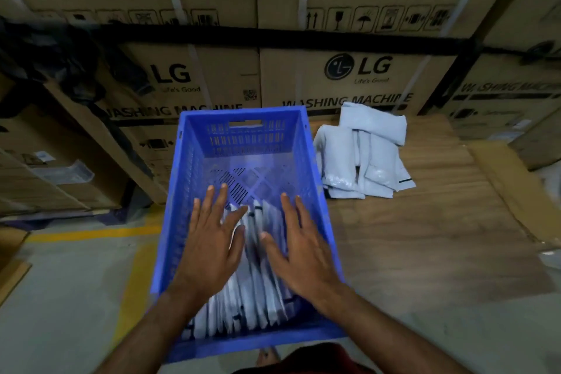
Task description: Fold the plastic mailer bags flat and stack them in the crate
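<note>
Head view, looking down into the blue crate (194, 161). I saw both hands held over its near half, palms down. Left hand (212, 240): grip released, fingers straight and spread, holding nothing. Right hand (299, 247): the same, fingers straight, thumb angled inward. Whether either palm actually touched the bags below, I could not tell; motion blur hid the contact.

Folded mailer bags (258, 300) stood packed on edge in a row across the crate's near end, pale grey, partly hidden under the hands. The far half of the crate showed its slotted floor.

A loose pile of unfolded mailer bags (367, 155) lay just right of the crate on a wood-grain board (425, 237), near the crate wall but apart from it.

Behind: stacked cardboard cartons (349, 79) printed LG and washing machine. A yellow floor line (100, 232) ran on the concrete to the left.
</note>
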Action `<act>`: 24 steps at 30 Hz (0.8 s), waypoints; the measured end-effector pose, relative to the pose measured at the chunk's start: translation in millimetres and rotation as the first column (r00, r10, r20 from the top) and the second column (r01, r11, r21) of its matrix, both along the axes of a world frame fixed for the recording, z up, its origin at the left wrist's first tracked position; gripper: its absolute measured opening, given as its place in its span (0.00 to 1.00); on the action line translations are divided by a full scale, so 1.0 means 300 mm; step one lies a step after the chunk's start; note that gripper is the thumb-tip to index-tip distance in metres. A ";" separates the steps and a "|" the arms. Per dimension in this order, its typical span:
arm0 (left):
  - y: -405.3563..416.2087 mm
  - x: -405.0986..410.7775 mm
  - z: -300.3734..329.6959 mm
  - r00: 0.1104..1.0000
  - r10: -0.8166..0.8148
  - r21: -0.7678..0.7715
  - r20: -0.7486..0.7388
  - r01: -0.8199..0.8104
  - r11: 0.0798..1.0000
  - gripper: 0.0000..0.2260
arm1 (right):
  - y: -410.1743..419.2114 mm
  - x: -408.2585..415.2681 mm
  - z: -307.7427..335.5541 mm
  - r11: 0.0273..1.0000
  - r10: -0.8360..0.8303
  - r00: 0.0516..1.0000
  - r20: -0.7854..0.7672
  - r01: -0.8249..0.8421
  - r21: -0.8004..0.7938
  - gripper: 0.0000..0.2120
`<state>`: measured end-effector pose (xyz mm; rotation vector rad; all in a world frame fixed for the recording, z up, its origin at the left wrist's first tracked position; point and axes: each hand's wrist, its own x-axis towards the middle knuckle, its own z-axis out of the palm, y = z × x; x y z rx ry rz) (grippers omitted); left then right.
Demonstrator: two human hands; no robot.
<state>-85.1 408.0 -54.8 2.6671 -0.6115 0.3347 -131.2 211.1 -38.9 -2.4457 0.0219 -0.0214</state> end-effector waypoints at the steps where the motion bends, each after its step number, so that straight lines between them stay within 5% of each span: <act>1: -0.046 0.006 0.015 1.000 -0.014 -0.038 0.008 0.014 0.999 0.20 | -0.045 0.001 0.022 0.999 -0.023 0.994 0.105 0.019 0.039 0.39; 6: -0.301 0.044 0.088 0.995 -0.072 -0.129 0.070 0.081 0.988 0.22 | -0.393 0.045 0.014 0.981 -0.186 0.928 0.323 0.196 0.000 0.33; 12: -0.672 0.053 0.162 0.982 -0.133 -0.135 0.136 0.152 0.979 0.24 | -0.793 0.095 -0.144 0.926 -0.333 0.937 0.109 0.347 -0.149 0.37; 20: -1.051 0.097 -0.094 0.997 -0.057 -0.020 -0.056 0.056 0.998 0.27 | -1.086 0.309 -0.292 0.955 -0.284 0.949 -0.133 0.268 -0.126 0.39; 24: -1.141 0.162 -0.193 1.000 -0.006 0.071 -0.017 0.007 0.997 0.23 | -1.134 0.470 -0.357 0.975 -0.198 0.963 -0.183 0.176 -0.133 0.38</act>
